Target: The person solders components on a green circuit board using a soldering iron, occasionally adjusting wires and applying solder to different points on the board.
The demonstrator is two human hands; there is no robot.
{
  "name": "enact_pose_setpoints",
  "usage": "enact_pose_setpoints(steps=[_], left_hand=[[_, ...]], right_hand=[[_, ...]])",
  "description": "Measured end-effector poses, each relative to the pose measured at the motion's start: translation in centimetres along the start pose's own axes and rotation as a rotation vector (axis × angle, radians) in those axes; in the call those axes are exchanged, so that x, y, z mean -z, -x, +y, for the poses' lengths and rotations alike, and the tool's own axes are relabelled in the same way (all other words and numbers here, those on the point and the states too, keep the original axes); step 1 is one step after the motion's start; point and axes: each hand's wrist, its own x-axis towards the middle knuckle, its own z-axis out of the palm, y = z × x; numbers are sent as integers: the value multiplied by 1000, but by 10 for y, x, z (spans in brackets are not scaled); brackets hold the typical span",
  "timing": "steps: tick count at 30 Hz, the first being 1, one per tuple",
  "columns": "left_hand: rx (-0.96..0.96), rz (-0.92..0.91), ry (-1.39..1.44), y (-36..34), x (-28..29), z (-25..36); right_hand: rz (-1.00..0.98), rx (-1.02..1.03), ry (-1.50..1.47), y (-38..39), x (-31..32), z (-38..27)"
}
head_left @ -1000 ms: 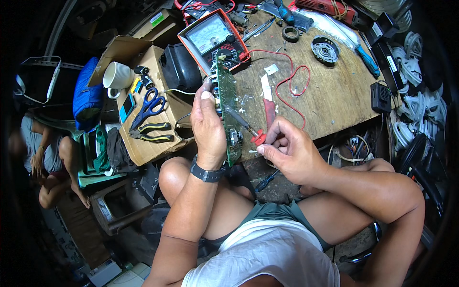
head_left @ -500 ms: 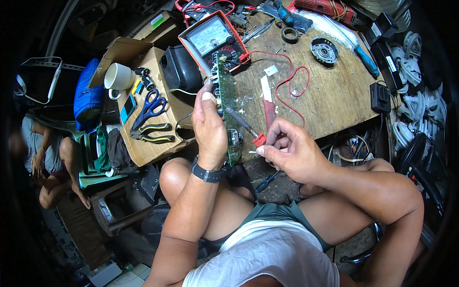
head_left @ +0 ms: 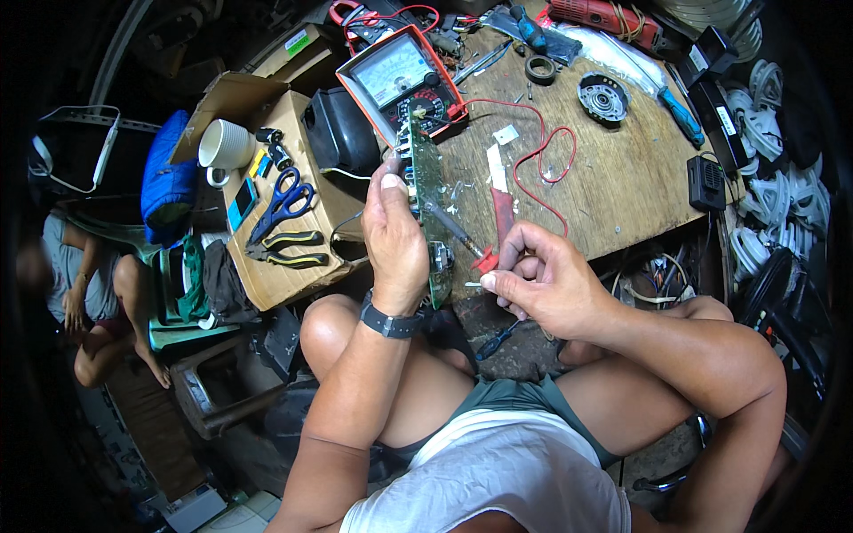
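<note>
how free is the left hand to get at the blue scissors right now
Probably not free as it is: the left hand is taken up with holding the green circuit board. Otherwise the way looks open, since the blue scissors lie uncovered on the cardboard box to its left.

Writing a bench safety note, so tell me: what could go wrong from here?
The soldering iron points from the right hand toward the circuit board, with the left hand close by; if hot, it could slip and burn that hand. The board stands upright in the left hand; a loosened grip might let it tip.
</note>
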Motion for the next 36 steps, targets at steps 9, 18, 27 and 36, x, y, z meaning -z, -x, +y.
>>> enact_pose_setpoints(steps=[9, 18, 27, 36], left_hand=[[-11, 17, -36, 0, 0, -1], [20, 15, 24, 0, 1, -4], [-19, 27, -29, 1, -3, -6], [-62, 44, -89, 1, -9, -5]], right_hand=[[-45, -79, -100, -1, 3, -1], [-100, -140, -171, 1, 4, -8], [34, 23, 42, 5, -1, -5], [54, -10, 119, 7, 6, -12]])
